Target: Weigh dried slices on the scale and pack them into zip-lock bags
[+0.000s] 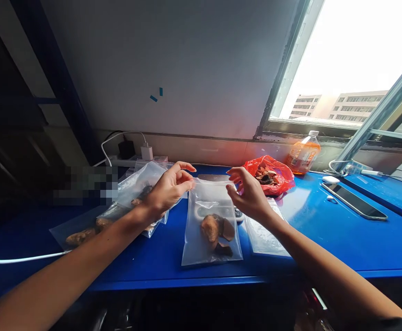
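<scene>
A translucent plastic bag (192, 246) is lying on the blue tabletop (146, 269), its bottom edge facing the table's front. In its lower half, brown pieces are clustering: a large, tan-brown lump (209, 227) is sitting leftmost, a smooth reddish-brown piece (228, 230) is resting to its right, and a darker fragment (223, 249) is lying below them.

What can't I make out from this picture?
In the head view:
Pale device: largely covered by the middle clear bag.
Left-side bags: partly hidden by the left forearm.
Red bag: lower contents hidden by its sides.
Bottle label: print too small.
Far-left patch: pixelated.
</scene>
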Demonstrator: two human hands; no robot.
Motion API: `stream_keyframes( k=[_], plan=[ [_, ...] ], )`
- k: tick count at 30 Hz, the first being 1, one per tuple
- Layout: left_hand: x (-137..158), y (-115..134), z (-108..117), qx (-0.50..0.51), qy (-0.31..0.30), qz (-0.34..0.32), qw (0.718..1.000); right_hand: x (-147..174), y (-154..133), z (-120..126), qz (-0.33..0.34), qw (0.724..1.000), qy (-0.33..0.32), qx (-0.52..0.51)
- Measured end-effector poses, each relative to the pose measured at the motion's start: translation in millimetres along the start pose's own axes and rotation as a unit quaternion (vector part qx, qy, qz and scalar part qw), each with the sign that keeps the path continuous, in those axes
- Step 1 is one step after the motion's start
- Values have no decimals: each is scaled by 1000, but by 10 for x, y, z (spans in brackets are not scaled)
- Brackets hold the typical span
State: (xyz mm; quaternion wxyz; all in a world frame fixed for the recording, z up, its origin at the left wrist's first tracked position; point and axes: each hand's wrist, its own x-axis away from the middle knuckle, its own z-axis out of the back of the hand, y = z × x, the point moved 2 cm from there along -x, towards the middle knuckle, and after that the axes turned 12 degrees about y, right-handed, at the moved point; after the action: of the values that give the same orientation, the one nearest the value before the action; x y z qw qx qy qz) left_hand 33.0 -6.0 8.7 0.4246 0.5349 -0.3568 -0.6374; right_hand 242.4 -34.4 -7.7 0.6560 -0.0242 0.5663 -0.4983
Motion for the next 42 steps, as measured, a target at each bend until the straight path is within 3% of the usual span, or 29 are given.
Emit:
stream_keyframes(
  k=[2,5,9,15,18,23,31,36,42],
  plan=[
    [39,3,-17,-69,19,-78,994,-17,-121,-43,100,993,-14,64],
    [145,16,-69,-178,21,-197,964,-28,-327,-160,173,978,-99,60],
    [256,34,-98,-210,18,-290,934,-73,-464,-254,170,972,-159,38],
    [270,71,-69,-197,26,-324,925,-142,-458,-237,150,969,-197,-16],
    [266,105,-60,-183,34,-288,939,-128,-522,-221,134,974,-180,10],
    [237,138,-47,-141,12,-154,978,-75,-693,-203,135,982,-130,32],
    [242,309,12,-181,7,-183,966,-104,-667,-131,102,985,-140,-17],
    [206,367,101,-145,-16,-133,980,-142,-540,-19,76,980,-178,-54],
    [162,382,186,-106,-4,-102,989,-174,-350,128,53,984,-167,-37]
  ],
)
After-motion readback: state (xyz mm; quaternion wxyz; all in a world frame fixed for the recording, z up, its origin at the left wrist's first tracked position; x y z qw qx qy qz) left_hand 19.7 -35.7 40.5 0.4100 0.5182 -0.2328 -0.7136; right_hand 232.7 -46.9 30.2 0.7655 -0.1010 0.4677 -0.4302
